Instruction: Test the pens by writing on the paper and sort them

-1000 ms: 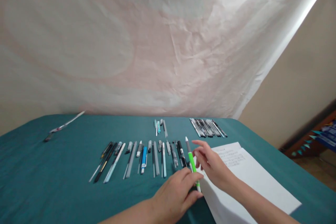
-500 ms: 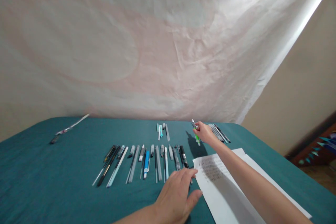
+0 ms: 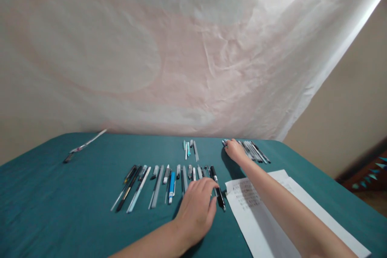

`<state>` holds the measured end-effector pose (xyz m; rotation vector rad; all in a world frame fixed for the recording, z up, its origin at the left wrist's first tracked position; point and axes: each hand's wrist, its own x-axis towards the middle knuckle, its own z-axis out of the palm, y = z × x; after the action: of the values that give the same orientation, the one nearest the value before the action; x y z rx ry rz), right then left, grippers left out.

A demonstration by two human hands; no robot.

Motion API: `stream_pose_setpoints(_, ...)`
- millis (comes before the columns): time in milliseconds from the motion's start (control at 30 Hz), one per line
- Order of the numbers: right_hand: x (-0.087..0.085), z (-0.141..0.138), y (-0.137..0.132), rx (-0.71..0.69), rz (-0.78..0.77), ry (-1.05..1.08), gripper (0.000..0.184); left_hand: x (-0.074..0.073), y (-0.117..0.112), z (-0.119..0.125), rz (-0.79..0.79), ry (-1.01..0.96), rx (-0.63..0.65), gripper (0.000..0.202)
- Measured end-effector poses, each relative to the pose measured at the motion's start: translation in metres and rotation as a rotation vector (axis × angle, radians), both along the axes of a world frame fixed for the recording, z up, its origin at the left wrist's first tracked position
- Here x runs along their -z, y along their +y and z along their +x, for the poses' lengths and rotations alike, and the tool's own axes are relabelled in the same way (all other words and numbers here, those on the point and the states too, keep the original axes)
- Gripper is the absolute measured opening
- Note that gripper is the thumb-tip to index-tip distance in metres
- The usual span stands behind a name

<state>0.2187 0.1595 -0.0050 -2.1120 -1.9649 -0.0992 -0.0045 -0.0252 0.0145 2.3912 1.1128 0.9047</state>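
My right hand reaches far across the teal table to the left end of a tight group of pens. Its fingers curl down over a pen whose grey tip pokes out on the left. My left hand lies palm down near me, fingers stretched flat onto the right part of a long row of pens. A black pen lies just right of its fingertips.
A white sheet of paper with writing lies under my right forearm. A few short pens sit behind the row. One lone pen lies far left. A wrinkled white cloth hangs behind the table.
My right hand carried the green pen from beside the paper out to the far right group and lowered onto it. My left hand slid left onto the pen row.
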Motion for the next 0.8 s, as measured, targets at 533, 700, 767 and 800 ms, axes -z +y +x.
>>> stream_pose_setpoints(533, -0.004, -0.044, -0.111, -0.353, -0.233, 0.358, 0.039, 0.007, 0.011, 0.001, 0.018, 0.003, 0.009, 0.024)
stream_pose_setpoints(700, 0.004, -0.048, -0.112, -0.307, -0.198, 0.355, 0.038, 0.007, 0.011, 0.002, 0.015, -0.012, 0.017, 0.023)
stream_pose_setpoints(767, 0.005, -0.048, -0.11, -0.275, -0.176, 0.35, 0.037, 0.007, 0.01, 0.003, 0.01, -0.025, 0.026, 0.022)
stream_pose_setpoints(800, 0.004, -0.047, -0.109, -0.265, -0.157, 0.359, 0.036, 0.007, 0.009, 0.003, 0.005, -0.035, 0.032, 0.02)
